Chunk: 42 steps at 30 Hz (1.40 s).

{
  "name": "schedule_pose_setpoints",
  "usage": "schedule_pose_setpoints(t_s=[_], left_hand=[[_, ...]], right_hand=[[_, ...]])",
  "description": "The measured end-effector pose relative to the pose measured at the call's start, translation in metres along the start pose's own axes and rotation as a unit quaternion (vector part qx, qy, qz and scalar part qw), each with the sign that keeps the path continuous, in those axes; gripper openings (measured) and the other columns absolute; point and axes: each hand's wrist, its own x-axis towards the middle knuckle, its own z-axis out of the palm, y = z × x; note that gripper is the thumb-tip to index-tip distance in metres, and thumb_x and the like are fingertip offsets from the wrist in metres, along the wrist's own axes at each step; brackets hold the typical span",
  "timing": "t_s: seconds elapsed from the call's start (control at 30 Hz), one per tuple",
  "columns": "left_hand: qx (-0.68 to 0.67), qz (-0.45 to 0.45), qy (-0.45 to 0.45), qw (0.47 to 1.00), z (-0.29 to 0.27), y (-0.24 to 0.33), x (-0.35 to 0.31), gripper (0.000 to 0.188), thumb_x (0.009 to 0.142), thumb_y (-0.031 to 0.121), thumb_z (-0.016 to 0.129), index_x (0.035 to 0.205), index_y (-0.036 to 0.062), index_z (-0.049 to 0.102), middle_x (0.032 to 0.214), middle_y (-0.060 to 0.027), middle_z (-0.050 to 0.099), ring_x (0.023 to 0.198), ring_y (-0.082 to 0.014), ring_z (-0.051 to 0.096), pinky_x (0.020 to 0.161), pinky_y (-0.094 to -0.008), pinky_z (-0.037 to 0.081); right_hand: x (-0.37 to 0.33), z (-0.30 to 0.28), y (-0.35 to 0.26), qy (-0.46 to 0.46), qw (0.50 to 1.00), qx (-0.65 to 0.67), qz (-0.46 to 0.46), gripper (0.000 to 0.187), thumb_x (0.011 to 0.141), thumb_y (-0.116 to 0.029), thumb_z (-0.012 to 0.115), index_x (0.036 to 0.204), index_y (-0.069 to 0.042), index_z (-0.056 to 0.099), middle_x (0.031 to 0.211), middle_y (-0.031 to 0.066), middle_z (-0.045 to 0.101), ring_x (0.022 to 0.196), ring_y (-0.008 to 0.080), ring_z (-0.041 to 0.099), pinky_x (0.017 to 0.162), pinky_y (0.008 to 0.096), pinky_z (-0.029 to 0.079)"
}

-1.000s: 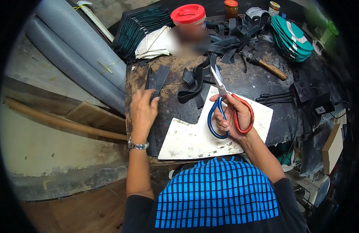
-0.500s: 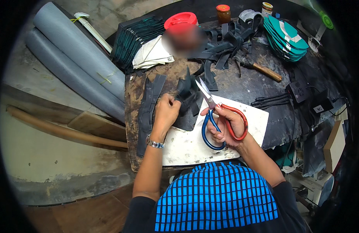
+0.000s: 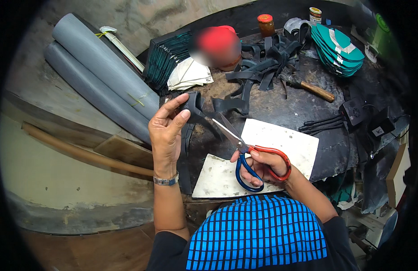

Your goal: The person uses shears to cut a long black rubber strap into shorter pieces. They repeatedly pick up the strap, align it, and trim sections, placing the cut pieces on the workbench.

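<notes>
At nine o'clock in the view, two grey pipes (image 3: 96, 77) lie slantwise beside the dark round surface (image 3: 281, 106), with a wooden pole (image 3: 82, 153) below them. Moving toward the centre, the left hand (image 3: 166, 131) is raised, its fingers (image 3: 175, 106) curled lightly and pinching the upper end of a black strap piece (image 3: 194, 110); thumb and forefinger close on it while the other fingers stay loosely bent. The strap hangs just above the surface at about eleven o'clock from the white cutting board (image 3: 272, 149).

Just right of that, the scissors (image 3: 245, 151), with one blue and one red loop, point up toward ten o'clock, their blades parted a little and the tips close under the strap. The right hand (image 3: 263, 165) is clenched through the loops, grasping them firmly.

By my reading, the step in hand is lining the strap up for a cut. The next move calls for feeding the strap between the blades, holding it taut and keeping the pinching fingers away from the edges.

Farther toward one o'clock lie a heap of black straps (image 3: 263, 63), a hammer (image 3: 308, 88) and a stack of green soles (image 3: 338, 45).
</notes>
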Motion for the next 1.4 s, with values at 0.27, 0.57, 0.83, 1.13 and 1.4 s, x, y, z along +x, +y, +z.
schedule_pose_setpoints(t_s=[0.27,0.57,0.83,1.13,1.4], left_hand=[[0.143,0.109,0.000,0.984,0.011,0.005,0.003,0.042,0.083,-0.007,0.065,0.124,-0.0052,0.060,0.123,-0.0070,0.056,0.092,-0.0076,0.054,0.084,-0.0213,0.049],[0.171,0.084,-0.011,0.982,0.015,0.000,-0.015,0.053,0.083,-0.009,0.064,0.135,-0.0068,0.049,0.137,-0.0105,0.043,0.122,-0.0187,0.049,0.103,-0.0298,0.043],[0.131,0.058,0.013,0.990,0.011,-0.015,-0.027,0.052,0.083,-0.008,0.065,0.134,-0.0068,0.050,0.136,-0.0109,0.044,0.120,-0.0183,0.051,0.102,-0.0305,0.044],[-0.050,-0.002,0.087,0.995,0.010,-0.019,-0.036,0.046,0.088,-0.003,0.060,0.133,-0.0040,0.051,0.116,-0.0099,0.062,0.083,-0.0094,0.061,0.067,-0.0211,0.052],[-0.054,-0.047,0.046,0.996,0.007,-0.011,-0.045,0.052,0.085,-0.005,0.057,0.136,-0.0030,0.049,0.129,-0.0117,0.059,0.092,-0.0117,0.063,0.069,-0.0201,0.054]], right_hand=[[-0.002,0.003,-0.001,-0.026,1.000,0.015,0.004,0.049,0.102,-0.039,0.043,0.126,0.002,0.046,0.069,0.0058,0.055,0.053,0.0080,0.052,0.048,0.0221,0.041],[0.000,0.008,-0.002,0.029,0.993,-0.113,-0.007,0.052,0.101,-0.048,0.042,0.118,0.000,0.051,0.065,0.0013,0.053,0.049,0.0054,0.048,0.043,0.0207,0.038],[0.005,0.014,-0.003,0.039,0.984,-0.170,-0.024,0.054,0.101,-0.052,0.039,0.111,-0.001,0.054,0.063,-0.0002,0.053,0.046,0.0038,0.047,0.041,0.0191,0.038],[0.003,0.014,-0.003,0.093,0.977,-0.190,-0.028,0.050,0.101,-0.050,0.044,0.106,-0.002,0.056,0.058,-0.0017,0.052,0.041,0.0033,0.047,0.037,0.0178,0.038],[0.004,0.014,0.000,-0.003,0.985,-0.168,-0.042,0.057,0.099,-0.055,0.042,0.117,-0.003,0.052,0.066,-0.0001,0.054,0.055,0.0041,0.051,0.050,0.0192,0.043]])
